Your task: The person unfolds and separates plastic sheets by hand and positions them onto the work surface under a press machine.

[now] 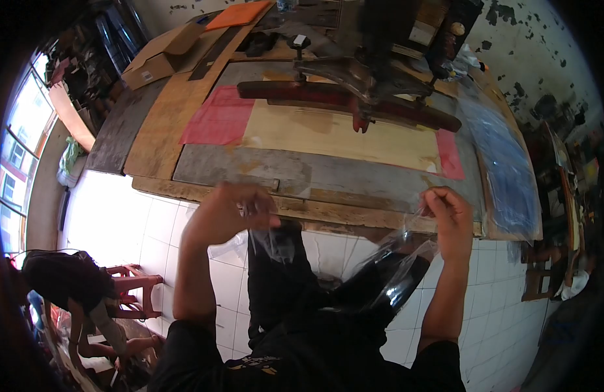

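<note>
A clear plastic sheet hangs between my two hands, over my lap and in front of the table edge. My left hand is bent at the wrist, its fingers curled round one end of the plastic. Pinched fingers of my right hand hold the other end near the table's right front corner. Beyond them, a cream sheet with pink ends lies on a grey board. Over the far part of that sheet stands a dark metal frame with a long bar.
Clear plastic sheets are piled on the table's right side. A cardboard box and an orange sheet are at the back left. At the lower left, another person is beside a red stool.
</note>
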Demonstrator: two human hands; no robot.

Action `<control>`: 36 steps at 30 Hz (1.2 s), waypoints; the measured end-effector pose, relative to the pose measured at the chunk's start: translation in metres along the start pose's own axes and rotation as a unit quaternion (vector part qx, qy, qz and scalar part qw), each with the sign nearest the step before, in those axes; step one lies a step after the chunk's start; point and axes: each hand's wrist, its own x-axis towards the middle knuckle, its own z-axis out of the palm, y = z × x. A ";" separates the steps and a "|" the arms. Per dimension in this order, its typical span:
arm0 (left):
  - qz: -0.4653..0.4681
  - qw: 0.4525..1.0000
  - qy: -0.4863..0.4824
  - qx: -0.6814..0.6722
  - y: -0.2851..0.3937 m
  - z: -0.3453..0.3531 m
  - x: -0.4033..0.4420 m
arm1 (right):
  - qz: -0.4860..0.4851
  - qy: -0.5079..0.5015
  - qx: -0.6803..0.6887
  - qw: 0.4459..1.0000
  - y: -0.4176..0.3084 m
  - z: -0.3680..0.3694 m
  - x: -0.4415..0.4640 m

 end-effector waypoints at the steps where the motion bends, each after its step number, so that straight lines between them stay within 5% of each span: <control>1: -0.002 1.000 0.003 0.001 -0.005 -0.001 0.006 | 0.026 0.021 -0.006 0.999 0.001 -0.004 0.005; 3: -0.040 0.976 0.100 -0.189 -0.008 0.002 0.019 | 0.012 0.029 -0.009 0.999 0.011 -0.010 0.015; 14: 0.020 0.976 0.154 -0.152 -0.012 0.018 0.059 | -0.026 0.038 -0.226 0.973 0.018 -0.014 0.050; 17: -0.004 0.980 0.163 -0.112 -0.012 0.014 0.075 | -0.144 0.055 -0.323 0.934 0.032 -0.010 0.075; 19: 0.025 0.991 0.121 0.056 -0.020 0.008 0.097 | -0.138 0.040 -0.336 0.931 0.044 -0.005 0.098; 23: 0.075 0.985 0.112 0.105 -0.044 0.002 0.136 | -0.077 -0.006 -0.351 0.933 0.038 0.008 0.134; 25: 0.144 0.961 0.119 0.202 -0.049 -0.001 0.151 | -0.137 0.008 -0.372 0.918 0.055 0.008 0.146; 31: 0.063 0.922 0.094 0.370 -0.039 0.014 0.143 | -0.190 -0.005 -0.407 0.893 0.059 0.005 0.140; 34: 0.175 0.845 0.172 0.476 -0.030 0.016 0.133 | -0.179 -0.043 -0.428 0.885 0.052 0.001 0.135; 36: 0.158 0.869 0.124 0.452 -0.039 0.021 0.132 | -0.148 -0.046 -0.452 0.878 0.048 -0.001 0.126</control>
